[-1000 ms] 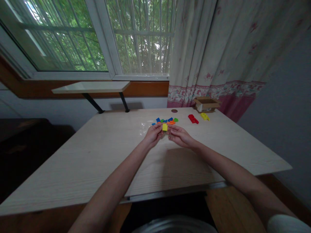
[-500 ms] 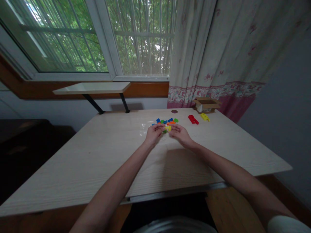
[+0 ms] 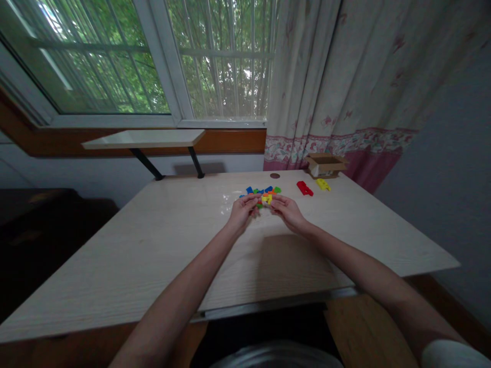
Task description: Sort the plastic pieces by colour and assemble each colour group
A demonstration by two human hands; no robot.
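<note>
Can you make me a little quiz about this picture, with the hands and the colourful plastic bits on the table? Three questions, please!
1. True or false: a small blocky yellow plastic piece is between the left hand and the right hand.
2. What colour is the plastic piece lying closest to the open brown cardboard box? A) red, B) yellow, C) blue.
3. Which hand is nearer the long red plastic piece?

Key: 1. True. 2. B. 3. The right hand.

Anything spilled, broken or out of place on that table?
Nothing stands out. A red piece and a yellow piece lie apart from the colored pile, near the open box. Fine damage would be too small to see.
</note>
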